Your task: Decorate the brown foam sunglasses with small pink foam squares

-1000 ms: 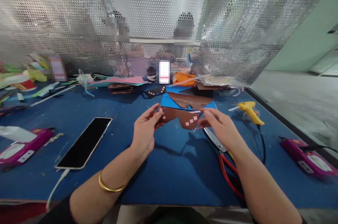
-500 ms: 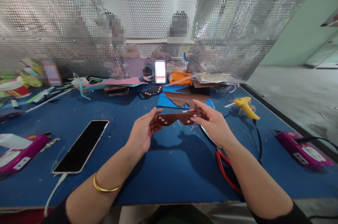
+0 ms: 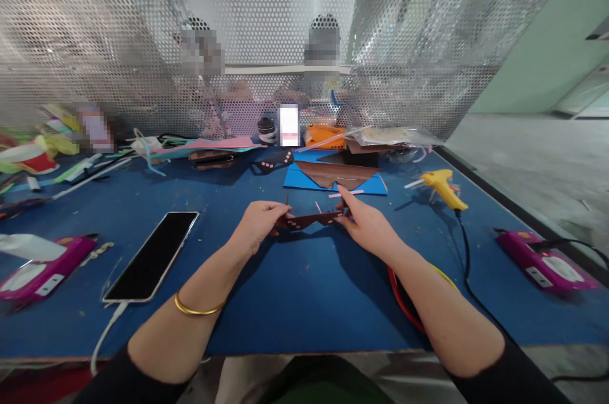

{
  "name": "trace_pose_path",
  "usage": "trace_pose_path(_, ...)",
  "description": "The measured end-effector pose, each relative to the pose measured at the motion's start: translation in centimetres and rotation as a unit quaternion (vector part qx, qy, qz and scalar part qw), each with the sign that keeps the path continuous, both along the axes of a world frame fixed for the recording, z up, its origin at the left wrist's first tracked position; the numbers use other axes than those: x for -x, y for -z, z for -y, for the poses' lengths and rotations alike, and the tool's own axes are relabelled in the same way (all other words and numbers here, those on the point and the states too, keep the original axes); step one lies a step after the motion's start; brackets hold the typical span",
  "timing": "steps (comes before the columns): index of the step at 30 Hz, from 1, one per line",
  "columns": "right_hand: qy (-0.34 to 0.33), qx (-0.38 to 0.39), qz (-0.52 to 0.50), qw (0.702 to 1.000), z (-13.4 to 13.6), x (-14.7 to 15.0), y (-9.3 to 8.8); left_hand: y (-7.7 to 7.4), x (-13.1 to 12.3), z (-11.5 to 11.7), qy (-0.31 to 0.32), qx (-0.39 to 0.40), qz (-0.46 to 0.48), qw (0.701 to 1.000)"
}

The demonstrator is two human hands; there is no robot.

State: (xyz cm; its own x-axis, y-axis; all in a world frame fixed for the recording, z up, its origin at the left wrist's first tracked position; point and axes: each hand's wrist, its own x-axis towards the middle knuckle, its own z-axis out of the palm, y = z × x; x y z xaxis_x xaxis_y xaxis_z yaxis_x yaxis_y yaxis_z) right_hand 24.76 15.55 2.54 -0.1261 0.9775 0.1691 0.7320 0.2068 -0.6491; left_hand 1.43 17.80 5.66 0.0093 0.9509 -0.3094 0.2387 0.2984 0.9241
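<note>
Between my two hands is a pair of dark brown paper glasses with small pink squares along it, held low over the blue table. My left hand pinches its left end. The right end is pinched in my right hand. Just beyond my fingers lie a thin pink strip and a brown sheet with a cut edge on a bright blue sheet. Farther back rests a similar dark pair of glasses with pink squares. A red-handled tool is partly hidden under my right forearm.
A yellow glue gun and a purple power strip stand right. A charging phone and another purple strip lie left. Paper sheets and a lit phone line the perforated metal screen; people sit behind it.
Both hands have lowered the brown glasses toward the table and tilted them, so their front shows narrower. The grip at both ends stays. The view has shifted slightly.
</note>
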Motion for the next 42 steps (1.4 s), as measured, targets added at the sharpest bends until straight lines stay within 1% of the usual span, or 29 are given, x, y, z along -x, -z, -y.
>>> trace_pose_path(8,0.000,-0.009,0.080,0.997,0.1,0.4,0.2,0.8,0.6,-0.4,0.038,-0.051,-0.126,0.990)
trace_pose_path(14,0.010,-0.009,0.111,0.994,0.0,-0.1,0.5,1.5,1.1,-1.0,0.052,-0.099,-0.188,0.976)
trace_pose_path(18,0.048,-0.017,0.112,0.992,-0.2,-1.1,0.2,1.5,1.8,-1.5,0.038,-0.141,-0.227,0.963)
trace_pose_path(21,0.089,-0.031,0.111,0.989,-0.5,-1.7,-0.1,1.0,2.1,-1.6,0.019,-0.187,-0.264,0.946)
trace_pose_path(23,0.102,-0.039,0.111,0.988,-0.5,-2.0,-0.2,0.7,2.0,-1.4,0.013,-0.227,-0.281,0.932)
trace_pose_path(25,0.103,-0.046,0.113,0.987,-0.6,-1.9,-0.3,0.5,1.5,-1.0,0.025,-0.272,-0.287,0.918)
trace_pose_path(28,0.097,-0.049,0.116,0.987,-0.5,-1.7,-0.4,0.5,0.6,-0.3,0.067,-0.329,-0.282,0.899)
trace_pose_path(32,0.103,-0.047,0.115,0.987,-0.3,-1.4,-0.8,0.9,-0.5,-0.1,0.123,-0.371,-0.277,0.878)
trace_pose_path(36,0.133,-0.047,0.107,0.984,-0.3,-1.6,-1.2,1.1,-1.5,-0.4,0.157,-0.378,-0.281,0.868)
trace_pose_path(39,0.148,-0.049,0.105,0.982,-0.3,-1.8,-1.3,1.1,-2.2,-0.7,0.166,-0.369,-0.278,0.871)
trace_pose_path(42,0.148,-0.048,0.107,0.982,-0.3,-1.8,-1.3,0.8,-2.7,-1.0,0.170,-0.353,-0.273,0.879)
